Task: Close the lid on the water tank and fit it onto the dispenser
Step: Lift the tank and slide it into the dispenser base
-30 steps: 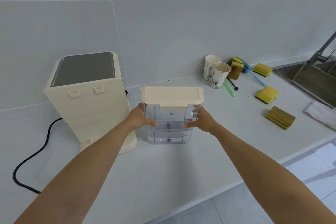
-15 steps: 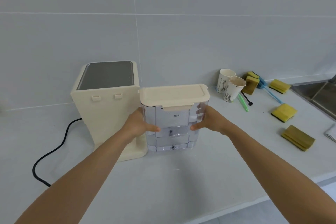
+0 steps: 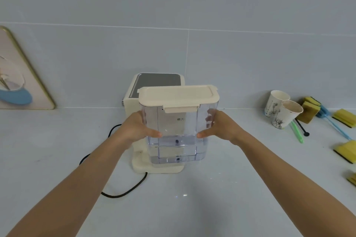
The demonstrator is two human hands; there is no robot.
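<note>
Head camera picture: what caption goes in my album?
Two bare hands, left hand and right hand, hold the clear plastic water tank with closed cream lid before the cream dispenser.

the tank (image 3: 177,131) is in front of the dispenser (image 3: 133,102) on the desk (image 3: 192,208), a hand on each side; cups (image 3: 283,111) and sponges (image 3: 346,150) lie to the right.

We see the water tank (image 3: 177,131) as clear glossy plastic with a matt cream lid (image 3: 178,95); behind it, the dispenser (image 3: 133,102) looks matt cream plastic.
</note>
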